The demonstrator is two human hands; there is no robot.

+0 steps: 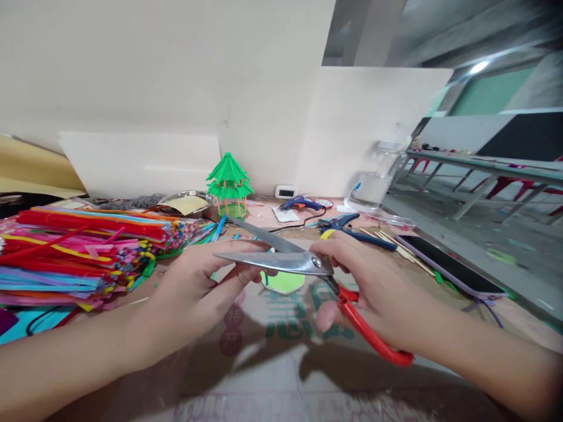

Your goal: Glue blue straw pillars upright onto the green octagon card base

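One pair of scissors (285, 262) is hanging open toward the counter's (259, 215) near edge, the right hand (373, 275) clamping its handles (373, 336), the left hand (189, 287) curling close behind, its hold unclear; any slip is likely risking cut fingers (240, 276).

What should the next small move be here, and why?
Probably ease the bare left hand clear of the silver blades before closing the red-handled metal scissors: the bare right hand holds them open, and a blade overlaps the left fingertips in view, partly hiding them.
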